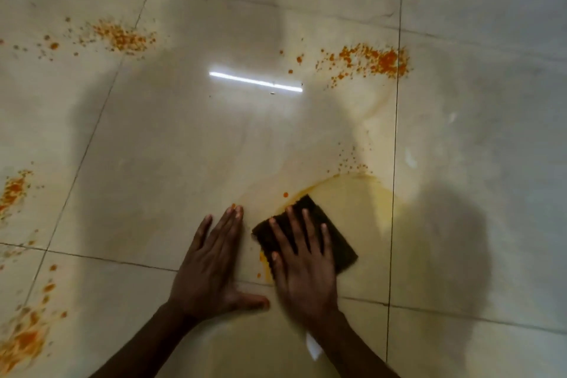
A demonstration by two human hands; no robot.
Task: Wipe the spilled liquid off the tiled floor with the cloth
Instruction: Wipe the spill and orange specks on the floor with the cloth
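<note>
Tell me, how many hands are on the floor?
2. The left hand lies flat on the bare tiled floor; the right hand presses on the dark cloth beside it.

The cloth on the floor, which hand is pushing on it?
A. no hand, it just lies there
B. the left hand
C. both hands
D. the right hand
D. The right hand lies flat on the dark cloth with its fingers spread over it, while the left hand rests flat on the bare tile beside it, not touching the cloth.
</note>
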